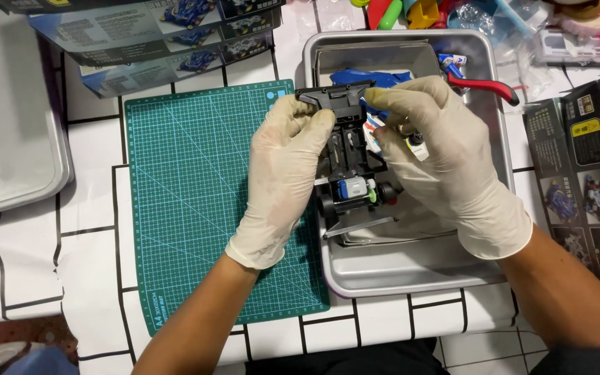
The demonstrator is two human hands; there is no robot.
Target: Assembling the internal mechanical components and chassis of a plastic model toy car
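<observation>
Both hands wear pale latex gloves and hold a black toy car chassis (351, 149) above a metal tray (411, 267). My left hand (282, 173) grips the chassis along its left side, thumb near the front bumper. My right hand (446, 160) holds the right side, fingers curled over the front end. The chassis carries a small blue and white motor (352, 187) with a green gear at its rear, and black wheels. A blue car body shell (362, 76) lies in the tray behind the chassis.
A green cutting mat (189, 208) lies left of the tray on a white tiled tabletop. Red-handled cutters (484, 87) rest on the tray's far right. Kit boxes (154, 42) sit at the back left, another metal tray (8, 125) at the far left, a printed leaflet (585, 167) at right.
</observation>
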